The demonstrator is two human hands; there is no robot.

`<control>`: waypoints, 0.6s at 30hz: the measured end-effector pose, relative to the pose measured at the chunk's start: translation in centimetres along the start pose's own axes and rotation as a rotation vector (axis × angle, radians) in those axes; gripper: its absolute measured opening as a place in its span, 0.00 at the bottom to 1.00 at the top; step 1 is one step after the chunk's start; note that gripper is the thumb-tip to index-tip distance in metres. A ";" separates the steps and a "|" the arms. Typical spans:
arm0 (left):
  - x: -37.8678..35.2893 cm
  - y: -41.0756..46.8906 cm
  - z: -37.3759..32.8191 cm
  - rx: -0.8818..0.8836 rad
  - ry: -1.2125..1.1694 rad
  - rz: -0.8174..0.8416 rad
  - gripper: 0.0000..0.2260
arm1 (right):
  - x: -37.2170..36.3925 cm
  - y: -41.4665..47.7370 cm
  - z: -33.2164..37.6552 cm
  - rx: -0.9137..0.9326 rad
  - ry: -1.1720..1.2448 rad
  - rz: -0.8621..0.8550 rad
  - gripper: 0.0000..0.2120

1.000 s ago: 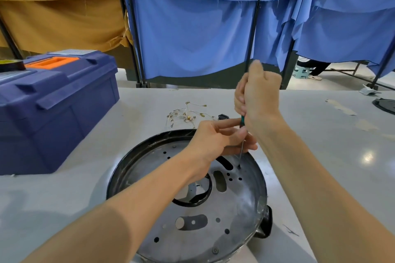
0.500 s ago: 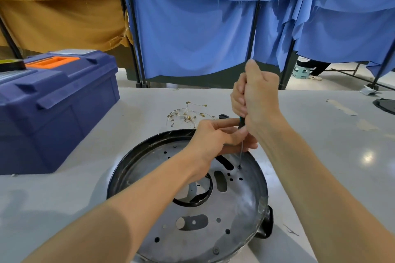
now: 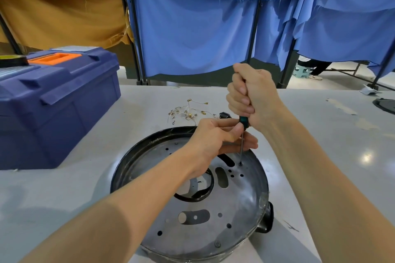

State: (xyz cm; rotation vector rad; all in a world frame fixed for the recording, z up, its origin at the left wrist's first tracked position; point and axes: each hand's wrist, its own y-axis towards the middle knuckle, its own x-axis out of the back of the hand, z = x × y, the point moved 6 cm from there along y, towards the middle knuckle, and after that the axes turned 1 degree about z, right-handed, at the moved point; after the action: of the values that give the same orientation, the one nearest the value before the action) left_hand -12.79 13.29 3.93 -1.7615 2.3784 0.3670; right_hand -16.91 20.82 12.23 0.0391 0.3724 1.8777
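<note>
My right hand [image 3: 251,96] is fisted round the screwdriver [image 3: 244,122], so nearly all the handle is hidden and only its green collar and thin shaft show. The tip stands upright in a small hole toward the far right of the round metal plate [image 3: 241,205], and whether a screw sits there is too small to tell. My left hand [image 3: 215,136] pinches the shaft just under the collar, forearm covering part of the plate's middle opening; plate dull grey, black-rimmed, pierced with holes and slots, flat on the desk [image 3: 64,188].
</note>
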 end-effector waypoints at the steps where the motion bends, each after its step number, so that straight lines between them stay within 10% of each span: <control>1: 0.0 0.0 0.0 -0.004 -0.021 -0.007 0.09 | 0.3 -0.1 0.0 0.059 -0.022 -0.100 0.26; 7: -0.5 0.3 0.2 -0.026 0.081 -0.016 0.09 | 1.5 -2.4 0.4 0.374 -0.286 -0.668 0.31; 14: -0.2 0.1 0.3 0.012 0.034 0.033 0.10 | -0.1 0.0 -0.2 -0.174 0.012 0.203 0.28; 18: 0.1 0.1 0.2 0.011 -0.010 0.032 0.08 | -0.3 0.4 -0.4 -0.055 0.048 0.186 0.29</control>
State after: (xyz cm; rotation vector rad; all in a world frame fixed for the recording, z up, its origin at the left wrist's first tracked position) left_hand -12.93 13.28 3.71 -1.7147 2.4002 0.3654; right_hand -17.24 20.34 12.04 -0.0088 0.3597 2.0749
